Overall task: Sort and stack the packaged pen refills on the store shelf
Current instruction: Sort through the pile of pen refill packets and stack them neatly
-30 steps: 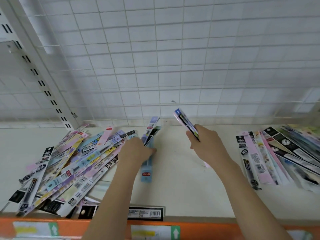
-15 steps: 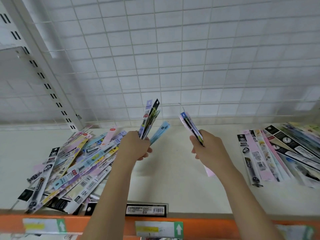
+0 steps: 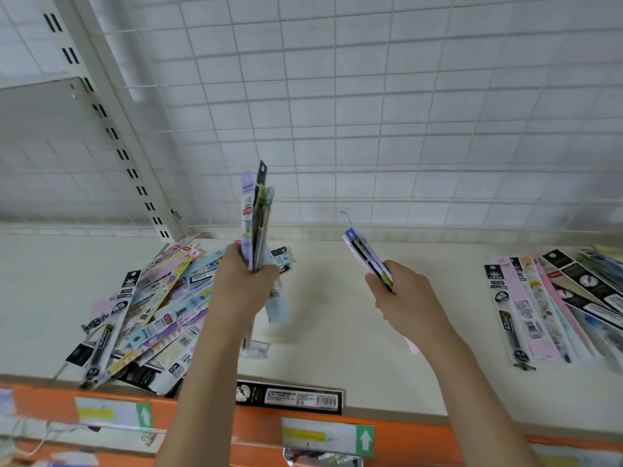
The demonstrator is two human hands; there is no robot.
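Above the shelf (image 3: pixel 337 315), left hand (image 3: pixel 244 291) grips upright refill packs (image 3: pixel 256 214); right hand (image 3: pixel 404 298) clasps a tilted pack (image 3: pixel 364 254).

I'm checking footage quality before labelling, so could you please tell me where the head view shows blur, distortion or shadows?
Head view: wide-angle lens bends the wire grid back panel and the orange shelf edge; motion blur smears the pale blue packet below the left hand; print on the messy pile is soft; faint shadows lie on the shelf between the hands; lighting is even, without glare.
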